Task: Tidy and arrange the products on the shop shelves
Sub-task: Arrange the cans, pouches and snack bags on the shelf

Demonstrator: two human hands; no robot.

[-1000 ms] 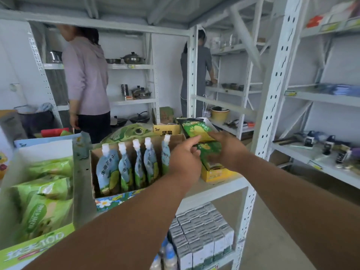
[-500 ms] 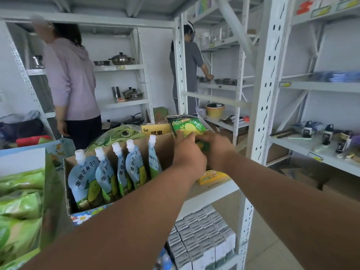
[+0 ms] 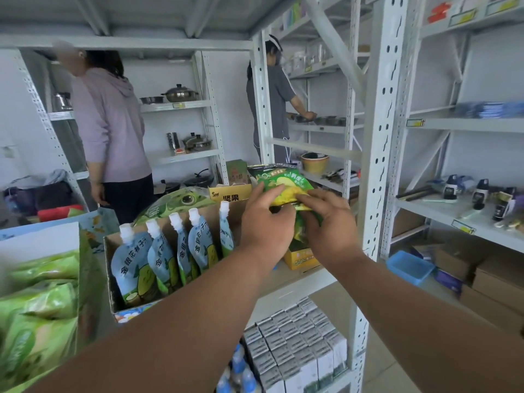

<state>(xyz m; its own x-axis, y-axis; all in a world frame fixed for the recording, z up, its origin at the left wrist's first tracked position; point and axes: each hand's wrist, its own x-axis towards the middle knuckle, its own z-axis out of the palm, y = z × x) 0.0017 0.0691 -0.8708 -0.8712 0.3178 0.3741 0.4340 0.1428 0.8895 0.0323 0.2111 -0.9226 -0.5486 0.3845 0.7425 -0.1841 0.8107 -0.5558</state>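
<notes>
Both my hands grip a green and yellow snack packet [image 3: 285,184] standing upright in a small yellow display box [image 3: 301,258] on the shelf [image 3: 292,282]. My left hand [image 3: 265,225] holds the packet's left side with the thumb across its front. My right hand [image 3: 330,225] pinches its lower right edge. More green packets sit behind my hands, mostly hidden. To the left, a cardboard box [image 3: 113,279] holds several blue spouted juice pouches [image 3: 133,268] standing in a row.
A box of green bags [image 3: 37,307] fills the near left. Cartons [image 3: 295,344] are stacked on the shelf below. A white upright post [image 3: 380,165] stands just right of my hands. Two people [image 3: 110,129] [image 3: 276,100] work at far shelves. Bottles [image 3: 479,191] sit on the right shelf.
My hands have lifted slightly on the green packet, showing more of its front, and my view has shifted right, so the boxes on the left have slid further left.
</notes>
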